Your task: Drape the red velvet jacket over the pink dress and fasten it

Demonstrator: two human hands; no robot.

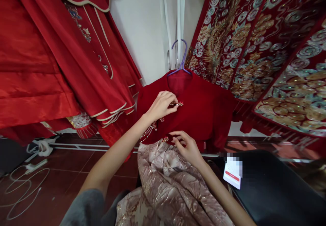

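A dark red velvet jacket (201,107) hangs in front of me on a purple hanger (182,61). My left hand (164,104) is over its chest, thumb and fingers pinched at a beaded button (180,103); the fingertips partly hide it. Below that wrist, strings of beads (150,129) dangle on the jacket front. Lower down, my right hand (187,147) has its thumb and forefinger close together on the jacket's lower front, beside another beaded button (165,139). A shiny pinkish-gold brocade cloth (168,181) spreads from under the hem toward me.
Red garments (68,49) hang at left, heavily embroidered ones (257,42) at right. White rack poles (179,12) stand behind the hanger. A lit phone (232,175) lies on a black surface (270,185). White cables (28,185) lie on the tiled floor (71,185).
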